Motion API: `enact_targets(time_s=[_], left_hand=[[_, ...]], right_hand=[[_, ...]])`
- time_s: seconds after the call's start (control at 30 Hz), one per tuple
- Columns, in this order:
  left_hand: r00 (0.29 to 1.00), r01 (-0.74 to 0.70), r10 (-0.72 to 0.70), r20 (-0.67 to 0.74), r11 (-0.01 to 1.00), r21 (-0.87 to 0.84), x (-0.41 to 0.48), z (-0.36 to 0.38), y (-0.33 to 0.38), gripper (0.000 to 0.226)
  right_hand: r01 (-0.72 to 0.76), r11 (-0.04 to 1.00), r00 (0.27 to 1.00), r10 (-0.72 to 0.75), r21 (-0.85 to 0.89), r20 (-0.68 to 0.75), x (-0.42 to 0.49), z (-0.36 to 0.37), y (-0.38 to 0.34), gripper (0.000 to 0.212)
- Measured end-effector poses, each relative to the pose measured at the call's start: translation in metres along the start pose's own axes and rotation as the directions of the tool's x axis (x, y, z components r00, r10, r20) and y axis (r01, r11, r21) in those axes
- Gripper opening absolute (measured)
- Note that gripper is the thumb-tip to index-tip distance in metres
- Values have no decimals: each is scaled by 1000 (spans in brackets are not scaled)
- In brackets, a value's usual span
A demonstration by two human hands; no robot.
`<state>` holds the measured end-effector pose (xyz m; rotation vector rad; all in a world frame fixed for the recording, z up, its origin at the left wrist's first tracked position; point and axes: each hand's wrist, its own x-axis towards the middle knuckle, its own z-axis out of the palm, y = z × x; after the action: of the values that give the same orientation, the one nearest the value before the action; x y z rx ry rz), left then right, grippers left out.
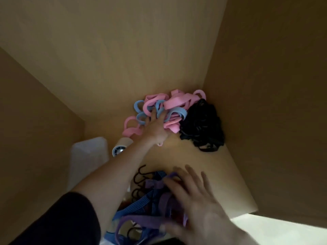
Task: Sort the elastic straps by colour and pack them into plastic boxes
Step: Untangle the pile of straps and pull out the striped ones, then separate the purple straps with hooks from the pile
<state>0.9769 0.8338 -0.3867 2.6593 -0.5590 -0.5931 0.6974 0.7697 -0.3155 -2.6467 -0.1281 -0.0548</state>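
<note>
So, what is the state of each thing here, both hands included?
Pink and light blue elastic straps: tangled together in one pile, unsorted.
Black elastic straps: one heap, against the right wall.
Purple elastic straps: tangled with blue striped hooked cords.
Translucent plastic box: at the left, contents unclear.
Left hand: fingers in the pink-blue pile, grip unclear.
Right hand: open, fingers spread on the purple straps.

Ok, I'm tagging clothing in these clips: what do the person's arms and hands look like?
The left hand and forearm are bare; a dark sleeve ends near the elbow. The right hand is bare too, no sleeve in view. No gloves or watch visible.
</note>
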Motion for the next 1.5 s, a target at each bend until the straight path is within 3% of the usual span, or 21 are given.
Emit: enact_targets(time_s=[0.03,0.1,0.23,0.37,0.43,0.5,0.57,0.67,0.8,0.9,1.0,1.17,1.3,1.5], left_hand=[[1000,-8,8,20,999,32,-2,-3,-2,92],[999,-22,18,40,994,106,-4,-5,-5,96],[999,-47,45,20,985,167,-15,-10,-6,105],[998,-23,6,70,969,248,-38,-27,1,107],[996,-93,91,24,986,136,-64,-39,4,85],[973,-206,193,-125,973,-102,-102,-44,5,48],[950,-241,171,-262,934,-262,-150,-34,7,35],[946,-279,200,-254,901,-332,-205,13,3,72],[994,-108,98,-55,966,-236,-209,82,-7,124],[986,-75,41,-160,974,-214,-184,102,-6,124],[970,-136,90,-225,970,-199,-150,104,-10,118],[970,-178,158,-187,979,-97,-110,85,-6,122],[969,-162,130,-211,977,-139,-119,84,-9,124],[975,-132,85,-204,965,-226,-152,79,-20,129]], right_hand=[[79,989,994,-69,-122,87,-10,21,-11,69],[116,956,973,-54,-270,225,-11,58,-17,65],[133,952,936,-30,-275,351,8,87,6,97],[207,945,938,-119,-251,325,6,74,37,82],[205,955,952,-143,-215,270,6,64,62,78],[166,969,964,-120,-184,238,8,53,85,77],[92,980,977,-54,-177,206,12,44,107,79],[-28,990,986,50,-138,158,18,33,129,80],[-95,986,993,103,-135,57,25,37,129,78],[-125,982,991,130,-138,29,32,43,121,80],[-138,983,990,139,-119,-1,39,45,120,85],[-172,978,984,175,-121,17,65,38,125,91],[-147,982,986,154,-117,58,58,33,126,96],[-181,983,981,177,-35,-83,15,33,115,92]])
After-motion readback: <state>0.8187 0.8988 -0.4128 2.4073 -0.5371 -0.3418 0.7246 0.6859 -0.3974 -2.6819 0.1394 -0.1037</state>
